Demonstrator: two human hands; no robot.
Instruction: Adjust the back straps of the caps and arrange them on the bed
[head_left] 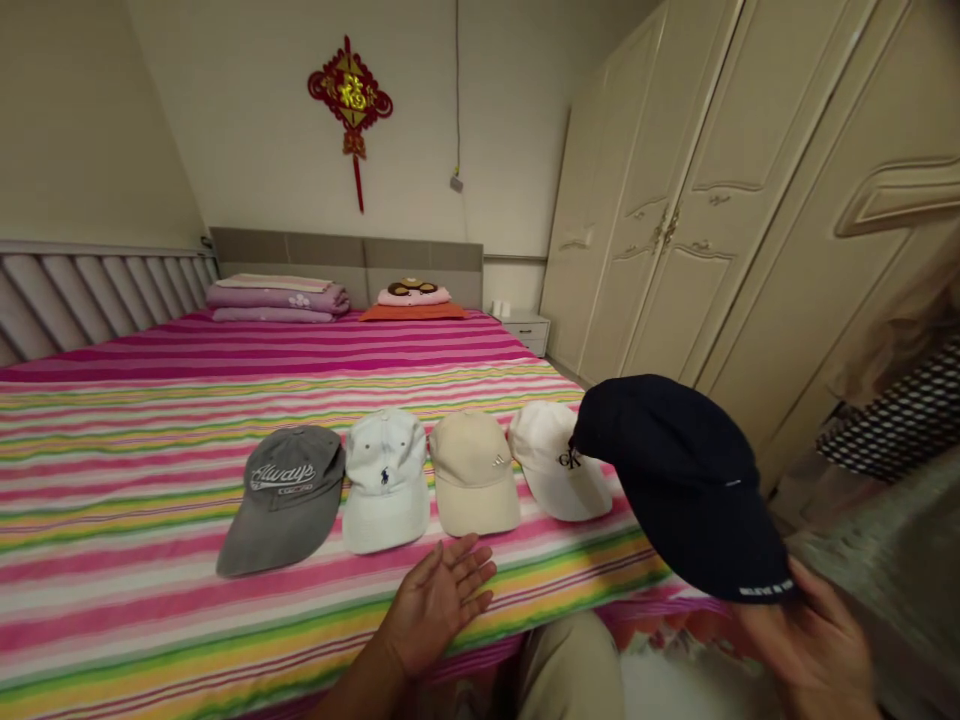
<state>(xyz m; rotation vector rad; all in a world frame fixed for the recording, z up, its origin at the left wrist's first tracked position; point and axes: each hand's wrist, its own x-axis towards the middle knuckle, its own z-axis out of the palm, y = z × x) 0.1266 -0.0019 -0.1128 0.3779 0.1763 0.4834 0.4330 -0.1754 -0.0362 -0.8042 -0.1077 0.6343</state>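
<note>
Navy cap point(679, 485), right hand point(806, 640), over bed edge point(555, 610)

The person wears plain beige trousers point(570, 670), showing along the bottom of the view; the left hand point(435, 605), left forearm point(352, 695) and right hand point(806, 640) are bare.

Bed point(112, 530) under a pink, green and yellow striped spread. Four caps lie in a row across the near-middle, brims toward the camera, nearly touching: grey "Always" cap point(283, 497), pale Polo cap point(386, 480), maybe white or light blue, beige cap point(474, 472), white CK cap point(559, 460). Upper left: folded lilac bedding point(277, 297). Top centre: pink pillow point(412, 294) on orange cloth point(412, 312).
</note>
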